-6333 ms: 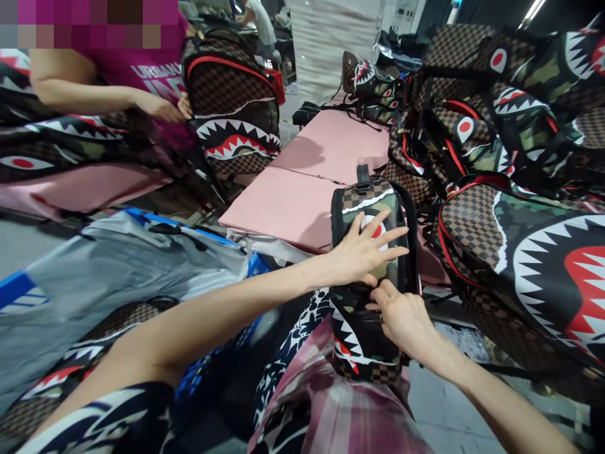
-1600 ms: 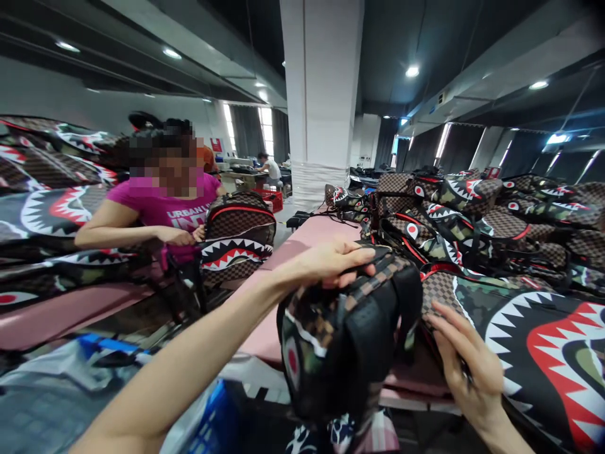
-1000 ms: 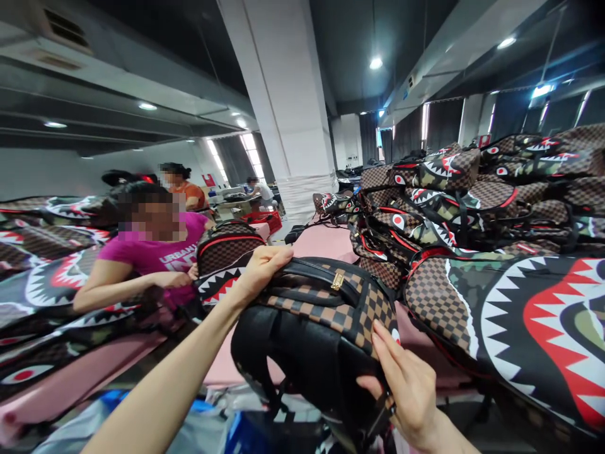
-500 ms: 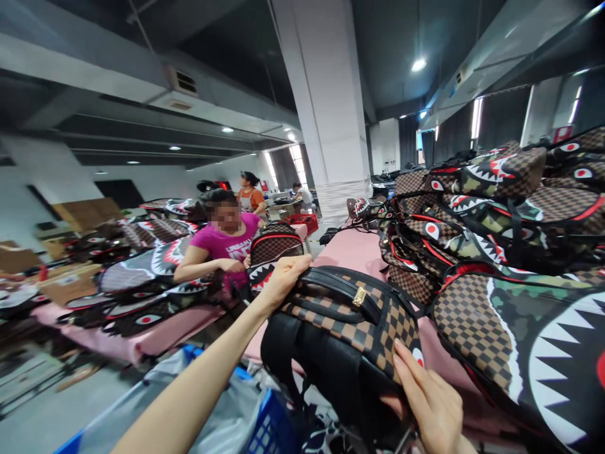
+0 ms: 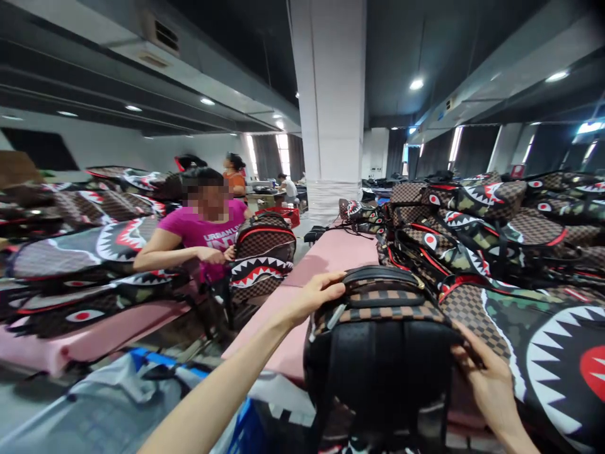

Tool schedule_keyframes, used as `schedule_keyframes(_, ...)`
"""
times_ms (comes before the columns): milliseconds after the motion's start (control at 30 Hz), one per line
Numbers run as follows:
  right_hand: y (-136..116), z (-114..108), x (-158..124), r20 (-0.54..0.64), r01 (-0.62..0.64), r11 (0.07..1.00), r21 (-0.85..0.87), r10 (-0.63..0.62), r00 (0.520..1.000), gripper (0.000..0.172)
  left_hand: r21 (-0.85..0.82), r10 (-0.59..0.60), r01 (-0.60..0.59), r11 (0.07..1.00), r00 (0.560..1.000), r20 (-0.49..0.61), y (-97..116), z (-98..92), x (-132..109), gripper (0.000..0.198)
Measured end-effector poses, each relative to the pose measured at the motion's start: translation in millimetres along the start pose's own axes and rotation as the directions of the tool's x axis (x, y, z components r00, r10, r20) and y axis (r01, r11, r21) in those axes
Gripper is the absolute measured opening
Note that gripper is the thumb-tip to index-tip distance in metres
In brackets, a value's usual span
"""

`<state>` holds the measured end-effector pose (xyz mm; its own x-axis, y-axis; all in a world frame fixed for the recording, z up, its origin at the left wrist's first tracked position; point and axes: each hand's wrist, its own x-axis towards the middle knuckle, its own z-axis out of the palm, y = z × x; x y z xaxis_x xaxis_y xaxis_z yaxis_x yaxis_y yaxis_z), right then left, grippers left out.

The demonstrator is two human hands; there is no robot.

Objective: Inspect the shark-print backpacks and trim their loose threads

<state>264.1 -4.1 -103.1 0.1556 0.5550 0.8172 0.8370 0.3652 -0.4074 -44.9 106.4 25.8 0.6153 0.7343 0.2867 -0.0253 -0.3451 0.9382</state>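
Note:
A backpack with a black back panel and a brown checkered top (image 5: 382, 353) stands upright in front of me at the pink table's edge. My left hand (image 5: 321, 295) grips its upper left corner, thumb and fingers closed on the fabric. On the other side, my right hand (image 5: 482, 366) holds the bag's right edge, its fingers partly hidden behind the side. The black carry handle (image 5: 382, 272) lies across the top between both hands. Black shoulder straps hang down the panel facing me.
Shark-print bags (image 5: 496, 233) are piled on the right. A person in a magenta shirt (image 5: 198, 233) holds another checkered backpack (image 5: 263, 252) at left. The pink table (image 5: 331, 252) runs toward a white pillar (image 5: 333, 113). A lined blue crate (image 5: 246, 422) stands lower left.
The backpack has turned so its black back panel faces me and shifted right. My left hand moved from beside the handle to the upper left corner. The view has swung as well.

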Motion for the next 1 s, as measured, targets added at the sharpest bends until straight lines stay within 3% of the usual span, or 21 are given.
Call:
schedule_keyframes(100,-23,-13,5,-0.170,-0.220,0.974,-0.048,0.209,0.963,0.038,-0.198,-0.078,0.084,0.977,0.996,0.041,0,4.4,7,0.036)
schedule_keyframes(133,-39,-18,8,-0.232,-0.210,0.976,-0.052,0.193,0.953,0.038,-0.257,-0.115,0.123,0.959,0.992,0.046,0,6.6,9,0.035)
schedule_keyframes(200,-79,-25,15,-0.251,-0.053,0.994,-0.091,0.029,0.967,0.035,-0.337,-0.175,0.178,0.924,0.984,0.042,-1,11.7,13,0.035)
schedule_keyframes(267,-126,-22,26,-0.059,0.180,0.971,-0.159,-0.191,0.980,0.031,-0.379,-0.203,0.198,0.904,0.979,0.029,0,16.7,14,0.037)
schedule_keyframes(333,-168,-7,37,0.133,0.325,0.911,-0.253,-0.300,0.945,0.035,-0.400,-0.206,0.197,0.895,0.978,0.020,1,20.2,11,0.038)
schedule_keyframes(400,-199,14,47,0.244,0.402,0.834,-0.379,-0.329,0.912,0.035,-0.408,-0.195,0.186,0.894,0.981,0.020,4,21.5,7,0.038)
schedule_keyframes(467,-217,33,52,0.297,0.378,0.793,-0.478,-0.259,0.919,0.024,-0.395,-0.180,0.171,0.902,0.984,0.015,4,20.5,1,0.037)
schedule_keyframes(567,-226,44,52,0.354,0.347,0.783,-0.516,-0.174,0.919,0.015,-0.359,-0.143,0.127,0.925,0.990,-0.018,1,17.7,-7,0.035)
schedule_keyframes(700,-228,35,46,0.360,0.344,0.782,-0.520,-0.165,0.918,0.031,-0.274,-0.059,0.030,0.961,0.994,-0.097,-4,21.5,-20,0.032)
schedule_keyframes(767,-226,30,45,0.319,0.310,0.771,-0.557,-0.146,0.936,0.031,-0.206,-0.010,-0.020,0.978,0.989,-0.146,-4,27.5,-25,0.030)
schedule_keyframes(900,-218,26,44,0.327,0.314,0.802,-0.507,-0.158,0.932,0.031,0.085,0.129,-0.110,0.990,0.955,-0.266,-3,39.9,-31,0.027)
schedule_keyframes(1000,-207,14,44,0.378,0.362,0.862,-0.354,-0.222,0.899,0.038,0.371,0.233,-0.094,0.924,0.908,-0.348,-3,43.3,-32,0.025)
